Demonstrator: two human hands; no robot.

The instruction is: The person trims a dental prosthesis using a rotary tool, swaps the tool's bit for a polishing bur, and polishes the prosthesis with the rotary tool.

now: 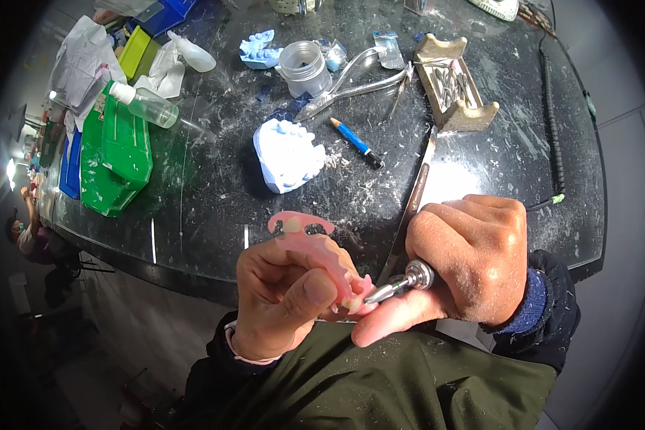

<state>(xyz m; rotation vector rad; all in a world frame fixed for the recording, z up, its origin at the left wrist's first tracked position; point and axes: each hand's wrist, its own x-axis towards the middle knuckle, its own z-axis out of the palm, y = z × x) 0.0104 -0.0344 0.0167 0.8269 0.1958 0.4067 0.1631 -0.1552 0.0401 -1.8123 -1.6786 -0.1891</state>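
A pink partial denture [309, 249] with pale teeth at both ends is pinched between the thumb and fingers of my left hand [269, 312]. My right hand [474, 261] is closed around a metal rotary handpiece [414, 275]. The tip of the handpiece meets the denture's lower right end, though I cannot tell if it presses on it. My right thumb stretches beneath that end. White dust coats my right hand. Beyond my hands, a white dental cast [287, 154] stands on the dark bench.
Around the cast are a blue pencil [355, 141], metal pliers [358, 89], a clear jar [304, 68] and a blue cast [259, 50]. A bur holder [455, 89] and a long knife [417, 190] lie rightward. At left are green trays [115, 161] and a bottle [147, 106]; a person [32, 233] sits farther off.
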